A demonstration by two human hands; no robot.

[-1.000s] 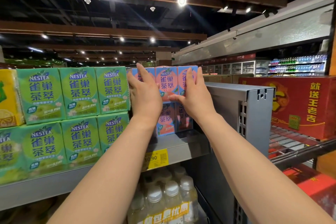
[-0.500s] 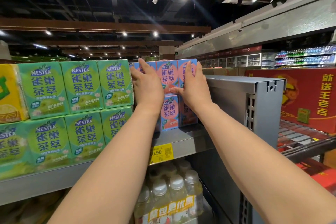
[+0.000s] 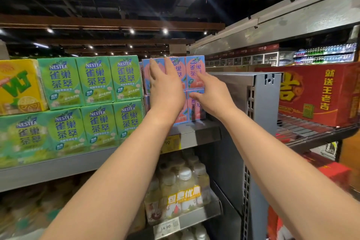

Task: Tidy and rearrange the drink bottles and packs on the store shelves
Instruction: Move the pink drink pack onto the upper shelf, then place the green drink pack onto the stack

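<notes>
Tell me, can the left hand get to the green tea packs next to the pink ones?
Probably yes: the left hand lies flat on the pink packs, and the green packs stand right beside them, uncovered.

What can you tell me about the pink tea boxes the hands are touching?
The pink packs are film-wrapped Nestea cartons, pink and blue with a peach picture. They sit two high at the right end of the grey shelf, upright, beside the green packs. The left hand lies flat on the front. The right hand touches the front with straight fingers.
</notes>
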